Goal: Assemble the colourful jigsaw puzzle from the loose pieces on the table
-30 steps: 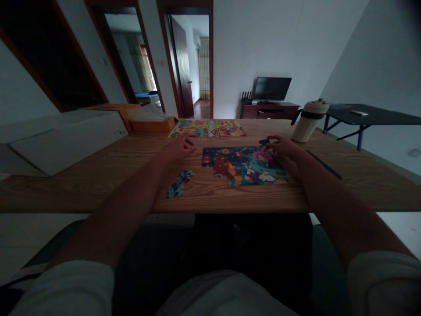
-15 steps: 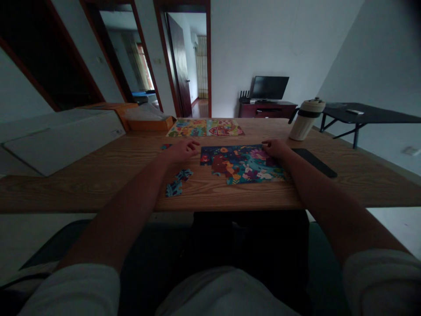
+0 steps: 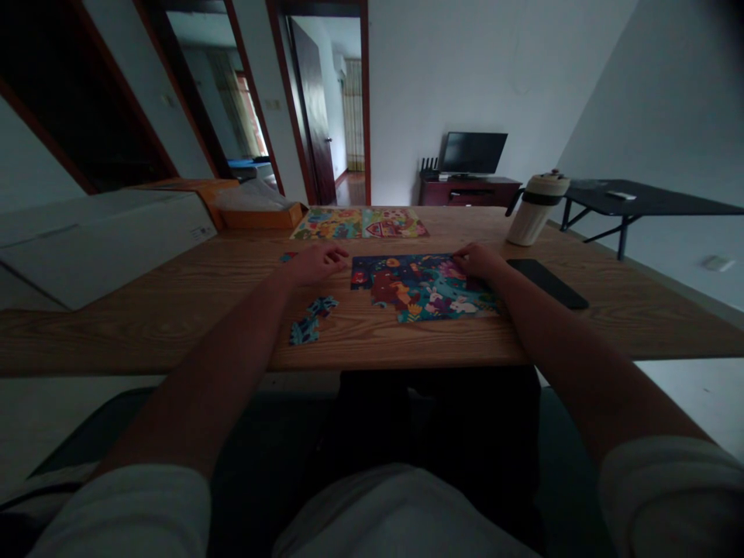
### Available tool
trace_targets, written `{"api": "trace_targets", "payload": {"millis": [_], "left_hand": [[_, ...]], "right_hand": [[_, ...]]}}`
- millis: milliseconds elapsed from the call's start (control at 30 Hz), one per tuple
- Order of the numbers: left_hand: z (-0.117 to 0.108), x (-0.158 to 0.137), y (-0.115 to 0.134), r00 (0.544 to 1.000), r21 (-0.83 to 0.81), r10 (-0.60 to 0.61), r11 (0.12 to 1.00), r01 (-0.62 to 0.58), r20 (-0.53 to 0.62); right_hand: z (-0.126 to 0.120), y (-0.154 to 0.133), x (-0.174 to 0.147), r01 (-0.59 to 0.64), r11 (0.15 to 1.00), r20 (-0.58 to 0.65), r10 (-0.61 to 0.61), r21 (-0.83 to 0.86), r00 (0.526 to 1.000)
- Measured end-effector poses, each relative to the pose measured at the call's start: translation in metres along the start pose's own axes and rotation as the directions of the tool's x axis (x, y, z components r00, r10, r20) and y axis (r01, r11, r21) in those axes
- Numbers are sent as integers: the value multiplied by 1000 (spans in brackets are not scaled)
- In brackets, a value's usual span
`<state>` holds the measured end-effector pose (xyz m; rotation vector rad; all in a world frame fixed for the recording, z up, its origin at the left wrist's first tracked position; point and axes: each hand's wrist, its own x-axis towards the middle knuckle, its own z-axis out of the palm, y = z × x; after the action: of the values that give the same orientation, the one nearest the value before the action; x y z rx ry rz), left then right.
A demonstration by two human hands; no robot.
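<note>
A partly joined jigsaw puzzle point(image 3: 415, 291) with animals on a dark blue-green scene lies flat on the wooden table. My right hand point(image 3: 481, 262) rests on its upper right part, fingertips touching the pieces and nothing visible lifted in them. Just left of the puzzle, my left hand point(image 3: 317, 263) is over the table with its fingers loosely bent and apart, holding nothing I can see. Nearer me lie loose puzzle pieces point(image 3: 304, 332) in teal and blue. Another piece point(image 3: 288, 256) shows partly behind my left wrist.
A colourful picture sheet point(image 3: 360, 223) lies beyond the puzzle. To the right are a dark flat phone-like slab point(image 3: 549, 284) and a cream lidded bottle point(image 3: 535, 213). A white box point(image 3: 116, 240) and an orange tray point(image 3: 261, 218) stand on the left. The table's front edge is close to me.
My right hand has slid slightly left along the puzzle's top right part. My left hand stays about where it was. The view has shifted a little.
</note>
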<state>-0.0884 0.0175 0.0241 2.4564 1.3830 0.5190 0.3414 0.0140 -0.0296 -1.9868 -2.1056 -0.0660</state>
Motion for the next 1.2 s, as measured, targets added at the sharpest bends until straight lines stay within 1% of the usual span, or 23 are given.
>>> {"api": "trace_targets", "payload": {"millis": [67, 200, 267, 367, 567, 667, 733, 800, 900, 967, 1000, 1067, 1133, 1200], "left_hand": [[0, 0, 0, 1000, -6, 3, 1000, -3, 4], [-1, -1, 3, 1000, -22, -1, 1000, 1, 5], [-1, -2, 4, 1000, -31, -11, 999, 12, 12], [-1, -3, 5, 1000, -31, -9, 999, 10, 13], [0, -1, 0, 999, -7, 34, 999, -34, 13], [0, -1, 0, 999, -3, 33, 999, -33, 6], [-1, -2, 1, 1000, 2, 15, 1000, -15, 10], [-3, -4, 3, 1000, 4, 4, 1000, -4, 13], [-12, -8, 4, 1000, 21, -3, 1000, 3, -9], [-20, -10, 2, 1000, 64, -15, 998, 15, -4], [-25, -11, 1, 999, 92, -28, 995, 27, 20], [-35, -15, 0, 990, 143, -69, 988, 51, 121], [-43, -22, -1, 966, 179, -107, 982, 65, 235], [-48, -32, -1, 942, 196, -114, 979, 52, 316]], "right_hand": [[0, -2, -1, -26, 1000, -6, 26, 12, 1000], [0, -11, -2, -119, 992, -29, 120, 43, 992], [-1, -13, -3, -136, 989, -21, 138, 58, 990], [-2, -10, -2, -138, 988, 5, 138, 70, 990], [-4, -2, 0, -37, 999, 59, 35, 33, 998], [-9, -6, -2, -49, 997, 93, 43, 56, 995], [-13, -9, -4, -98, 990, 114, 87, 99, 990], [-17, -9, -6, -145, 977, 72, 135, 157, 988], [-22, -6, -10, -180, 956, -33, 193, 232, 981], [-23, -3, -11, -198, 948, -37, 214, 250, 976], [-22, -1, -11, -207, 946, -27, 221, 250, 975], [-21, 2, -10, -212, 944, -17, 223, 252, 975], [-18, 6, -7, -208, 943, -21, 221, 258, 975], [-16, 11, -4, -197, 945, -23, 211, 261, 977]]}}
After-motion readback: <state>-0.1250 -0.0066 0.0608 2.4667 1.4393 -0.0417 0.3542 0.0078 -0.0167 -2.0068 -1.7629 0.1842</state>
